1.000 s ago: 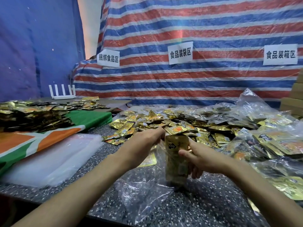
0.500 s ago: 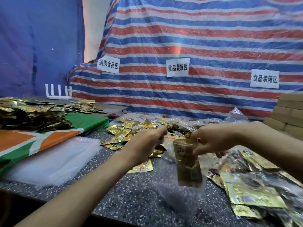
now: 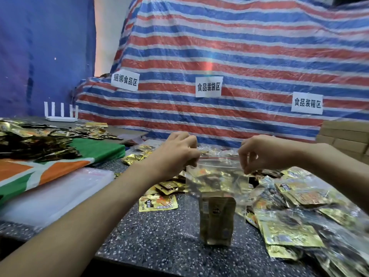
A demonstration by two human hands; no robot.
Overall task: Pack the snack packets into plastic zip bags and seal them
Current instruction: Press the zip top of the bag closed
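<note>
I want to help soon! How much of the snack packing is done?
Done: a stack of gold packets sits inside the clear zip bag, and filled bags pile up on the right. In hand: the left hand and right hand pinch the bag's top corners. Left, it seems: pressing the zip shut, then bagging the loose packets on the table.

Clear zip bag (image 3: 217, 170) hangs upright, gold snack packets (image 3: 216, 218) inside, mouth seemingly unsealed.

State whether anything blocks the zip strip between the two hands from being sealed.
Nothing visible does. The left hand and right hand pinch the top corners of the zip bag, and the snack packets sit low inside it, well below the strip.
</note>
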